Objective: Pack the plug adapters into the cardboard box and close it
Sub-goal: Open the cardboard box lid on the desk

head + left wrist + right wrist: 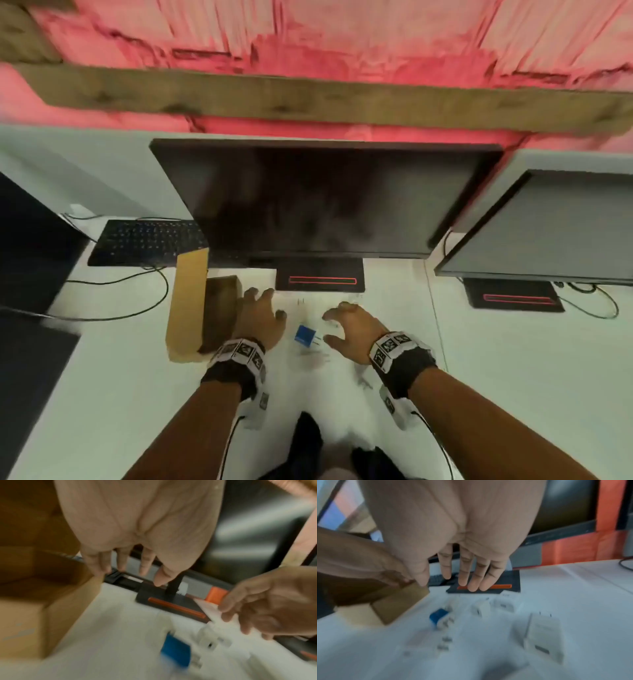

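Note:
An open brown cardboard box (219, 308) stands left of centre on the white desk, its long flap (188, 301) raised on the left side. My left hand (269, 305) hovers by the box's right wall with fingers spread, holding nothing. A blue-faced plug adapter (306, 334) lies between my hands. My right hand (334, 325) hangs open just above the desk to its right. Several white adapters (505, 603) lie scattered below its straight fingers (467, 574), one larger (542, 635) nearest. The blue adapter (439, 616) sits beside the box corner (399, 604). The box's inside (34, 601) is blurred.
A large dark monitor (325, 198) on a black stand (320, 279) rises right behind the hands. A keyboard (147, 241) and cables lie at the back left, and a second monitor (548, 222) stands at the right. The white desk (513, 359) stretches to the right.

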Motion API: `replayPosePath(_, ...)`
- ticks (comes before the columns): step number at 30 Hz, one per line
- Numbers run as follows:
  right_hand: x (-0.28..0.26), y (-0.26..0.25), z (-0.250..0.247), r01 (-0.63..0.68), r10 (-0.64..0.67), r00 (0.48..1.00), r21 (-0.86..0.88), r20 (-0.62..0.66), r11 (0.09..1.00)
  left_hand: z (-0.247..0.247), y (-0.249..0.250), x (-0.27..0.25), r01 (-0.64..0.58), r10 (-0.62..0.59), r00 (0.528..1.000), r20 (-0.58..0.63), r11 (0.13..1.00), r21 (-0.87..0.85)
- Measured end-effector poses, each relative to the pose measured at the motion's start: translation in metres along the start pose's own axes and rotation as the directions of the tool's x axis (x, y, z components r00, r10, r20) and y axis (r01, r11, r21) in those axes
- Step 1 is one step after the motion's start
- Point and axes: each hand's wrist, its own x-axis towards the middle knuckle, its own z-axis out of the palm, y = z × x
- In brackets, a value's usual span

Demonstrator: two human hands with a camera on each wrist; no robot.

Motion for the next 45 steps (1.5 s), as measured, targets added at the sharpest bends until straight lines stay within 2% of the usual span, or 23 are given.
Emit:
replayPosePath(2,0.004,0.001,0.017,0.021,-0.011,0.990,-0.073,0.143,0.997,0.015,-0.020,-0.003,0.182,-0.182,0.982,0.050,0.983,0.009)
replayPosePath(3,0.004,0.002,0.028,0.035,-0.013,0.981,-0.112,0.193,0.993,0.026,-0.033,-0.008,0.229,-0.229,0.972,0.053,0.973,-0.002)
replayPosePath(7,0.006,-0.008,0.062,0.174,-0.089,0.949,-0.268,0.301,0.948,0.046,-0.055,-0.023,0.222,-0.221,0.975,0.026,0.974,-0.044)
replayPosePath(10,0.009,-0.015,0.074,0.214,-0.118,0.942,-0.293,0.313,0.932,0.045,-0.059,-0.026,0.245,-0.249,0.968,-0.019,0.961,-0.126)
replayPosePath(14,0.008,-0.016,0.077,0.227,-0.128,0.953,-0.368,0.276,0.902,0.048,-0.070,-0.039,0.137,-0.174,0.973,-0.151,0.964,-0.228)
replayPosePath(18,0.000,-0.005,0.076,0.147,-0.059,0.973,-0.401,0.223,0.904,0.050,-0.091,-0.053,0.047,-0.068,0.991,-0.114,0.983,-0.179)
replayPosePath(22,-0.014,0.005,0.078,0.030,0.046,0.977,-0.348,0.209,0.937,0.055,-0.110,-0.064,-0.044,0.030,0.996,-0.085,0.984,-0.170)
replayPosePath(28,-0.033,0.008,0.081,-0.006,0.045,0.983,-0.216,0.177,0.976,0.063,-0.106,-0.078,0.077,-0.079,0.997,0.000,0.967,-0.244)
replayPosePath(34,-0.041,0.005,0.076,0.015,0.006,0.991,-0.155,0.136,0.988,0.056,-0.105,-0.076,-0.077,0.059,0.988,-0.140,0.988,-0.132)
replayPosePath(38,-0.043,0.003,0.075,0.000,0.017,0.993,-0.141,0.121,0.990,0.051,-0.099,-0.080,-0.054,0.043,0.983,-0.176,0.997,-0.062)
replayPosePath(41,-0.045,0.001,0.075,-0.015,0.023,0.995,-0.087,0.092,0.996,0.060,-0.104,-0.082,-0.087,0.090,0.985,-0.149,0.996,0.027)
replayPosePath(45,-0.044,-0.003,0.073,-0.018,0.022,0.999,0.077,-0.048,0.997,0.065,-0.110,-0.079,-0.085,0.093,0.993,-0.073,0.990,0.110)
